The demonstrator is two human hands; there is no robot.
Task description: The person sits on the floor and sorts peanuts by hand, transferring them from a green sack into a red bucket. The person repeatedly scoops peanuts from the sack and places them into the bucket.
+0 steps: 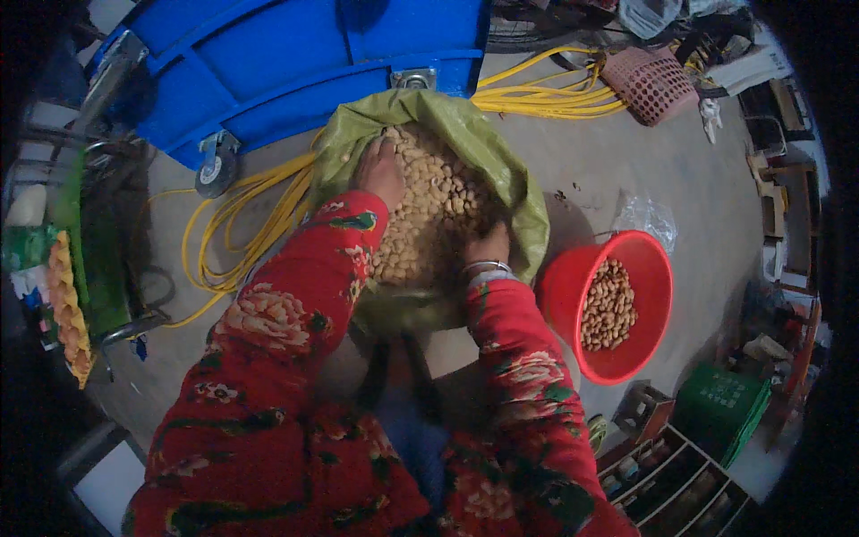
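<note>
A green woven sack (528,206) stands in front of me with its mouth wide open, holding a heap of unshelled peanuts (420,206). My left hand (382,174) reaches into the sack's left side, lying on the peanuts with fingers stretched toward the far side. At the right inner wall is my right hand (488,246), a bracelet round its wrist; its fingers sink into dark shadow among the peanuts and are hidden. To the right of the sack, a red bucket (658,309) leans tilted with more peanuts (608,304) inside.
A blue wheeled cart (295,72) rises behind the sack. Yellow hose (201,242) lies coiled at left, with more behind. A pink basket (649,85) sits at the far right. Near the bucket are clear plastic (646,219), a green folded bag (723,407) and a metal rack (680,483).
</note>
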